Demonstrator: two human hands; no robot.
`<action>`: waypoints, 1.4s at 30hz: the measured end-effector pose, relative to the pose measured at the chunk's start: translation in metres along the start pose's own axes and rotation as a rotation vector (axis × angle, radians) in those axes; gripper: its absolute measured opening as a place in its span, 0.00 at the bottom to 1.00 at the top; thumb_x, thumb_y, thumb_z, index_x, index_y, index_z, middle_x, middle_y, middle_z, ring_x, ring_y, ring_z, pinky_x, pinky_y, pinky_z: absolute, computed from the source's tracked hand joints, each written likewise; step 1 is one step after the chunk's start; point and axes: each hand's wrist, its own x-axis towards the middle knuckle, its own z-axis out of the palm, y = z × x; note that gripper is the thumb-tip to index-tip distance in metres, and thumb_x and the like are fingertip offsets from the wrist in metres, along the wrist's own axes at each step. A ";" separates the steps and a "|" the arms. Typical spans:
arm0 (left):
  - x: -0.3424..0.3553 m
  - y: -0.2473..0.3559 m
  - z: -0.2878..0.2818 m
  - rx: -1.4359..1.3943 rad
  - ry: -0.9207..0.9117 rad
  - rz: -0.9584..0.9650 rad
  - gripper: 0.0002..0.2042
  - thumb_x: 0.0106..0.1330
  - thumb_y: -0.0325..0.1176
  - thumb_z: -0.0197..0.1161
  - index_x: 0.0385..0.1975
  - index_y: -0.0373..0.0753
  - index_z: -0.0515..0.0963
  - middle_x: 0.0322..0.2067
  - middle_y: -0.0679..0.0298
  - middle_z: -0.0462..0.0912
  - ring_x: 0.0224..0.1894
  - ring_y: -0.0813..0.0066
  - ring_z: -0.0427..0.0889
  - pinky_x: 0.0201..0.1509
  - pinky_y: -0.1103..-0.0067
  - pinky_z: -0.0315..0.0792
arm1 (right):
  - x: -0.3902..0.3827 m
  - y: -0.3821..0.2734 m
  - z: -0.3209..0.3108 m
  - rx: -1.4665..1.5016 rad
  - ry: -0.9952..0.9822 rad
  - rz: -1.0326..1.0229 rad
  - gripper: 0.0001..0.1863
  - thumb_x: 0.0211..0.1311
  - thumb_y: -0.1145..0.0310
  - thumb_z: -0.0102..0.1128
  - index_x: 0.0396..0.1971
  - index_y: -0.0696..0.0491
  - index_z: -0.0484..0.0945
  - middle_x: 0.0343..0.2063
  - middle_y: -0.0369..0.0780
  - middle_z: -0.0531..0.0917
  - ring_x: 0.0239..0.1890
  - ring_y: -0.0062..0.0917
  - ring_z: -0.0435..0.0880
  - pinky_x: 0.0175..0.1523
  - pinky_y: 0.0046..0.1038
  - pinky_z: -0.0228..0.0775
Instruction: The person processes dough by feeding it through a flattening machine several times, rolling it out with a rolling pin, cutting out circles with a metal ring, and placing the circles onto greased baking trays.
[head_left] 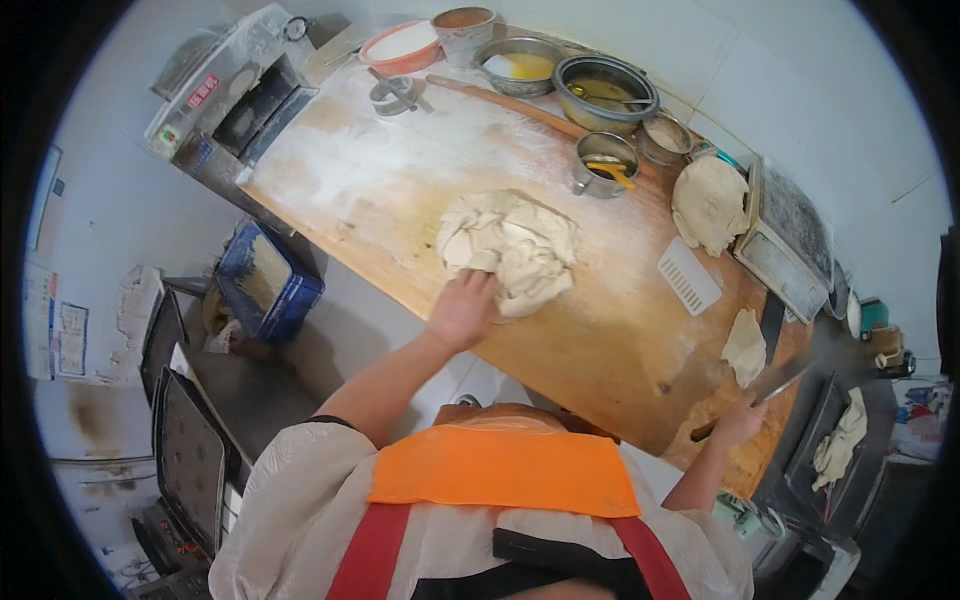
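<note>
A large, lumpy, folded mass of pale dough (515, 245) lies on the floured wooden worktable (390, 200). My left hand (468, 305) is at its near left edge, fingers curled into the dough and partly hidden by it. Out at the table's right end, my right hand (738, 420) is wrapped round the handle of a broad-bladed knife (815, 366). Motion smears the dark blade, which points away to the right. Just beyond that hand lies a small flat piece of dough (745, 347), and a white slotted scraper (689, 276) rests farther up the table.
Along the back edge stand a flour basin (400, 45), a pot of oil (605, 92), a metal cup (605, 163) and a long rolling pin (505, 103). More dough (710, 203) leans on a scale (790, 240). A dough machine (235, 115) borders the left end; a blue crate (268, 280) sits below.
</note>
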 end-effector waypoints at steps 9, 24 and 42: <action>0.014 -0.075 -0.074 -1.209 -0.220 -0.209 0.24 0.63 0.37 0.59 0.57 0.35 0.67 0.52 0.50 0.76 0.49 0.63 0.79 0.48 0.73 0.74 | -0.033 -0.028 0.019 -0.346 -0.104 0.020 0.30 0.54 0.51 0.63 0.47 0.62 0.76 0.46 0.55 0.79 0.48 0.46 0.79 0.50 0.43 0.71; -0.070 -0.403 -0.077 -1.388 0.018 -0.940 0.24 0.62 0.30 0.61 0.57 0.30 0.65 0.44 0.57 0.80 0.46 0.70 0.79 0.48 0.78 0.74 | -0.379 -0.399 0.231 0.674 -0.456 -0.128 0.29 0.68 0.66 0.43 0.65 0.62 0.54 0.63 0.54 0.61 0.65 0.41 0.61 0.68 0.34 0.50; 0.174 -0.649 -0.112 -0.585 -0.157 -0.267 0.55 0.40 0.46 0.76 0.69 0.39 0.47 0.69 0.53 0.49 0.71 0.53 0.47 0.71 0.66 0.51 | -0.481 -0.722 0.298 0.419 -0.786 -1.170 0.39 0.38 0.77 0.67 0.58 0.56 0.66 0.59 0.47 0.69 0.61 0.42 0.67 0.62 0.36 0.63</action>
